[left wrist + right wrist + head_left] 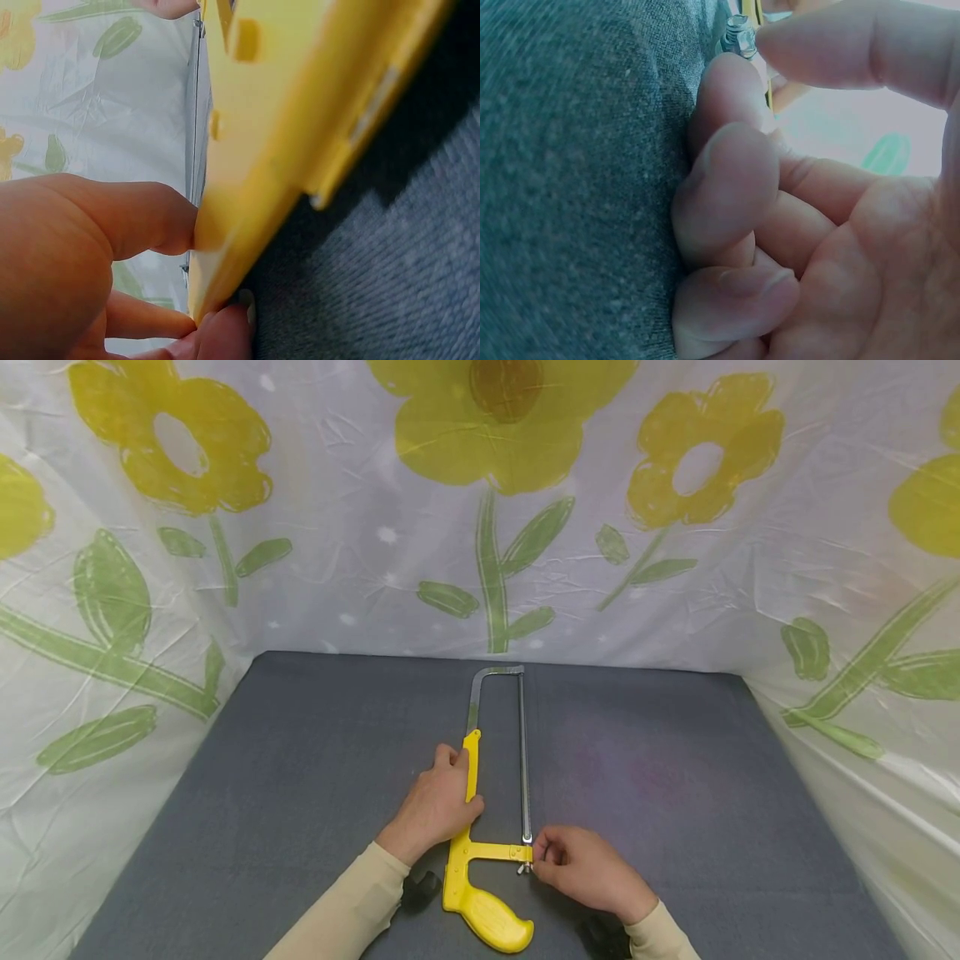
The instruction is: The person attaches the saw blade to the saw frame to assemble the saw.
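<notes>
A hacksaw with a yellow frame and handle lies on the dark grey cloth, its handle towards me. My left hand grips the yellow back of the frame, thumb on one side and fingertips on the other, as the left wrist view shows. The thin blade runs along the right side up to the bent metal front end. At the blade's near end, a small metal wing nut sits below the yellow arm. My right hand pinches at it with thumb and index finger, the other fingers curled on the cloth.
The dark grey cloth covers the table. White curtains printed with yellow flowers and green stems hang behind it and on both sides. Dark bands show near the wrists.
</notes>
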